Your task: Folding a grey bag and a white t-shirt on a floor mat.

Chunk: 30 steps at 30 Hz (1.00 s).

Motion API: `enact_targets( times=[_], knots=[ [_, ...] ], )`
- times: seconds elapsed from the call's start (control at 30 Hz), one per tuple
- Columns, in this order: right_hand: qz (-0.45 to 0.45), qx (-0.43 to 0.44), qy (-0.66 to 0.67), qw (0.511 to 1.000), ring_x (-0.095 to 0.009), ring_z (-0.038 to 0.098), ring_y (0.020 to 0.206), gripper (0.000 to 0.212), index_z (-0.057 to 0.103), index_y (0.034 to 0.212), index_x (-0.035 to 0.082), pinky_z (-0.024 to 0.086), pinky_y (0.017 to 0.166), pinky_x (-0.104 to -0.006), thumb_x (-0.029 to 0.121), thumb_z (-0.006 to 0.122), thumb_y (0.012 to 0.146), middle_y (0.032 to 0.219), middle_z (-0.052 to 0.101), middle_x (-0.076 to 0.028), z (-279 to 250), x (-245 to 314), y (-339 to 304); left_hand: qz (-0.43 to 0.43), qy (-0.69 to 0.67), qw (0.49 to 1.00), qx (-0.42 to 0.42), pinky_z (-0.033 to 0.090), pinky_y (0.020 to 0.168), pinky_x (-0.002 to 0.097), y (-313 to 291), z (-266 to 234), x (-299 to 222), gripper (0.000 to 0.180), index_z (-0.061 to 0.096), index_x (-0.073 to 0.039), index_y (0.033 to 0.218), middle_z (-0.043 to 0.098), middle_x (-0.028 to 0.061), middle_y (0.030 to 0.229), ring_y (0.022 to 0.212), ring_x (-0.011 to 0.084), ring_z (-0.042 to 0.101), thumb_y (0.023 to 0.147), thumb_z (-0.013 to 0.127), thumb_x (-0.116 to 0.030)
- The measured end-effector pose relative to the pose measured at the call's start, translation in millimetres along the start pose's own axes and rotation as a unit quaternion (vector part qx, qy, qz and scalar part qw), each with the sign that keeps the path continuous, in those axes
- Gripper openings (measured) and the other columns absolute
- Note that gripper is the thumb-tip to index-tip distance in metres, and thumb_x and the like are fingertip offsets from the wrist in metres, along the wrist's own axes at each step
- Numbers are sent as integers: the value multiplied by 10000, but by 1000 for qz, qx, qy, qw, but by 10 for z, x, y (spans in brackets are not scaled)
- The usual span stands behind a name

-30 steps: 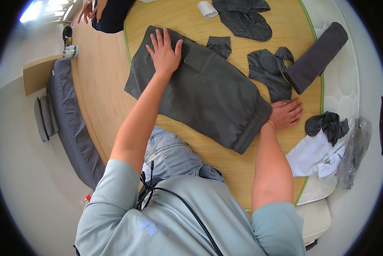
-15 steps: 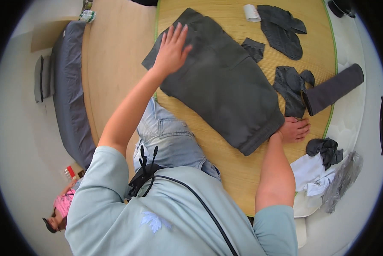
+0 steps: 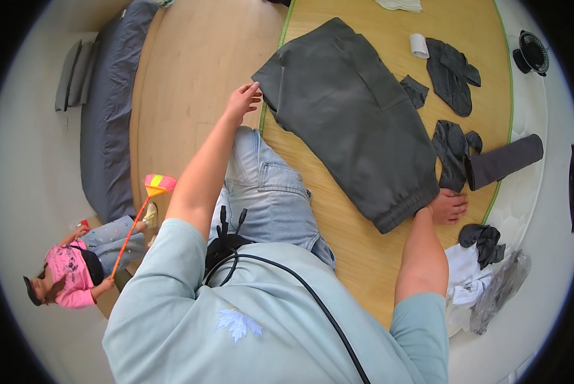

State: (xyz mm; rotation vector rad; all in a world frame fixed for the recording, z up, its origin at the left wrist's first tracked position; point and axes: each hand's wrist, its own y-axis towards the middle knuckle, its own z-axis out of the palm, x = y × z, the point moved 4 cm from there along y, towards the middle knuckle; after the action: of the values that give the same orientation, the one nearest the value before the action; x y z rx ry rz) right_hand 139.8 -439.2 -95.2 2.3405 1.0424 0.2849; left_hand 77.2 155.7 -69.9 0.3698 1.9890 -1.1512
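A pair of dark grey shorts (image 3: pixel 357 121) lies folded lengthwise and mostly smoothed out on the yellow woven mat (image 3: pixel 338 269). Its gathered elastic waistband faces the near right and the leg hems point to the far left. My left hand (image 3: pixel 241 102) is at the left corner of the hem, fingers apart and slightly bent, fingertips close to the cloth; I cannot tell if they touch it. Beside the waistband's right end, my right hand (image 3: pixel 448 207) rests on the mat, fingers lying flat, wrist against the band.
Right of the shorts lie crumpled dark socks (image 3: pixel 450 77), a white paper roll (image 3: pixel 419 46) and a rolled dark cloth (image 3: pixel 504 162). White cloth (image 3: pixel 467 275) and a clear plastic bag (image 3: pixel 501 291) sit nearer. A small black fan (image 3: pixel 531 54) stands far right. At left, a person holds a broom (image 3: pixel 133 233).
My left hand has left the top of the shorts and moved back to the hem's left corner. My right hand stays by the waistband. The view shifted; the person at left now shows a broom.
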Motion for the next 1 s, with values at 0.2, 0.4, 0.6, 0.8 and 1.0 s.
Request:
enact_targets(
  times=[0.2,0.4,0.6,0.8,1.0],
  knots=[
    [-1,-21,17,1000,-262,501,1186,377,560,1208,140,368,970,-456,285,430,885,1262,556,-70,-17,18,-45,88,24,996,-25,521,656,339,109,49,-171,240,586,-75,976,608,33,915,790,153,612,914,592,-307],
    [-19,-15,21,999,-289,499,1183,386,554,1210,116,375,954,-476,277,428,883,1258,556,-94,-64,20,11,21,-127,990,-63,550,770,503,100,97,-146,248,479,-48,1099,598,75,1027,888,242,635,961,502,-252],
    [-34,-33,31,998,-298,511,1152,395,550,1190,79,407,904,-482,267,446,859,1206,573,-117,-86,63,65,31,-63,997,-12,452,893,492,54,146,-1,783,248,-61,1412,489,161,1280,1150,291,507,840,671,-387],
    [-100,84,124,984,-382,544,977,405,594,1088,31,459,749,-497,280,526,775,1047,573,-200,212,-253,84,42,-228,971,60,486,906,381,133,279,326,811,236,-17,1428,529,208,1263,1099,277,567,817,715,-250],
    [19,435,449,780,-276,604,838,379,503,1188,0,513,760,-394,204,570,876,947,597,-145,206,-852,-142,80,-355,930,59,477,859,410,81,251,192,757,238,-134,1437,533,111,1269,1118,211,537,817,671,-101]
  ],
)
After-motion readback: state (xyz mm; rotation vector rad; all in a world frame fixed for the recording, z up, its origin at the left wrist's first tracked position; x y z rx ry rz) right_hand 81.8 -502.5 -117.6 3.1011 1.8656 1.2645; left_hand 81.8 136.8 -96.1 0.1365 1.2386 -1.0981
